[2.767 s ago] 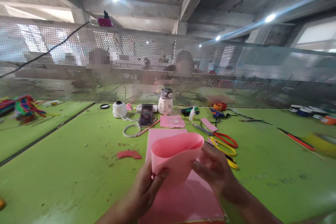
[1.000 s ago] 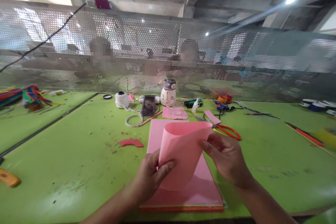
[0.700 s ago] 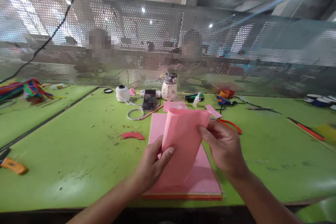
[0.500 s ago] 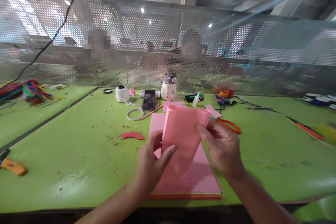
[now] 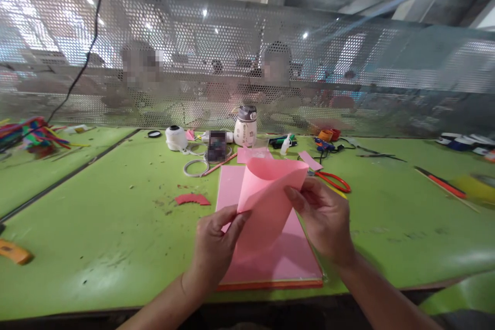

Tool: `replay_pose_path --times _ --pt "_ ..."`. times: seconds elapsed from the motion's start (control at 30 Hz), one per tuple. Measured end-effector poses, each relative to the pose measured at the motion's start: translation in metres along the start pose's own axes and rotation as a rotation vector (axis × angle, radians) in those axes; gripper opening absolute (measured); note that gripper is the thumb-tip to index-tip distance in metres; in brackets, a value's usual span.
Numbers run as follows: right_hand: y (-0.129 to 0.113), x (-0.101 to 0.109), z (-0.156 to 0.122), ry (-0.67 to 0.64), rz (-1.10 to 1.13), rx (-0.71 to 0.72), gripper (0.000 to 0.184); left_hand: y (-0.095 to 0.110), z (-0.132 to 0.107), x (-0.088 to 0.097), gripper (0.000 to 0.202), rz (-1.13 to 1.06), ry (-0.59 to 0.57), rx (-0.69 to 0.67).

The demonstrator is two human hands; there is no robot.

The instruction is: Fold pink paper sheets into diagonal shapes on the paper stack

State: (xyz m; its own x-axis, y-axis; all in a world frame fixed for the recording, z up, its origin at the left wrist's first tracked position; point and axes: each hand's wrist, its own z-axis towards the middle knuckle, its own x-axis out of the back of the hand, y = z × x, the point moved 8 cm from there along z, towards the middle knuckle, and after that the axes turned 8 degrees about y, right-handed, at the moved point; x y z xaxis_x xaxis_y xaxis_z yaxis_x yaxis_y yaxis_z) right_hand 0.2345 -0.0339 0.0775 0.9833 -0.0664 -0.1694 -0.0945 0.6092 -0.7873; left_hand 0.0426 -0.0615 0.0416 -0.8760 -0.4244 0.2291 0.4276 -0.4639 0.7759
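Observation:
A pink sheet of paper (image 5: pixel 266 206), curled over into a loose open loop, is held up between my two hands. My left hand (image 5: pixel 216 247) pinches its left edge between thumb and fingers. At the upper right corner, my right hand (image 5: pixel 325 216) grips the paper, thumb in front and fingers behind. Below lies a stack of pink paper (image 5: pixel 294 263) with red and other coloured edges showing at the front. Scissors with red-orange handles (image 5: pixel 338 181) rest just beyond my right hand, partly covered by it.
Behind stand a bottle (image 5: pixel 245 129), a white roll (image 5: pixel 176 138), a small glue bottle (image 5: pixel 285 144) and a blue glue gun (image 5: pixel 324 144). A curved red paper scrap (image 5: pixel 192 199) lies left, an orange cutter (image 5: pixel 14 251) far left. A perforated metal screen (image 5: pixel 216 82) borders the green table (image 5: pixel 116 247).
The paper's top has opened from a nearly flat fold into a wider curved loop. My left thumb has drawn back to the paper's left edge. The view has shifted slightly.

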Motion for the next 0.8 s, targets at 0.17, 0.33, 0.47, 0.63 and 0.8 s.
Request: replay_pose_path --times 0.17,0.33,0.47,0.63,0.8 --pt "0.000 0.001 -0.002 -0.005 -0.008 0.009 0.006 0.008 0.002 0.001 0.031 -0.011 -0.029 -0.093" --pt "-0.007 -0.001 -0.004 -0.138 -0.106 0.078 0.017 0.028 0.006 0.010 0.028 -0.040 -0.016 -0.321" --pt "-0.009 -0.004 -0.007 -0.316 -0.235 0.109 0.034 0.044 0.009 0.015 0.026 -0.099 -0.024 -0.477" --pt "-0.013 -0.015 -0.010 -0.549 -0.239 0.122 0.029 0.050 0.010 0.017 0.028 -0.203 -0.080 -0.552" --pt "-0.012 -0.015 -0.009 -0.556 -0.323 0.099 0.021 0.039 0.009 0.015 0.031 -0.231 -0.125 -0.553"
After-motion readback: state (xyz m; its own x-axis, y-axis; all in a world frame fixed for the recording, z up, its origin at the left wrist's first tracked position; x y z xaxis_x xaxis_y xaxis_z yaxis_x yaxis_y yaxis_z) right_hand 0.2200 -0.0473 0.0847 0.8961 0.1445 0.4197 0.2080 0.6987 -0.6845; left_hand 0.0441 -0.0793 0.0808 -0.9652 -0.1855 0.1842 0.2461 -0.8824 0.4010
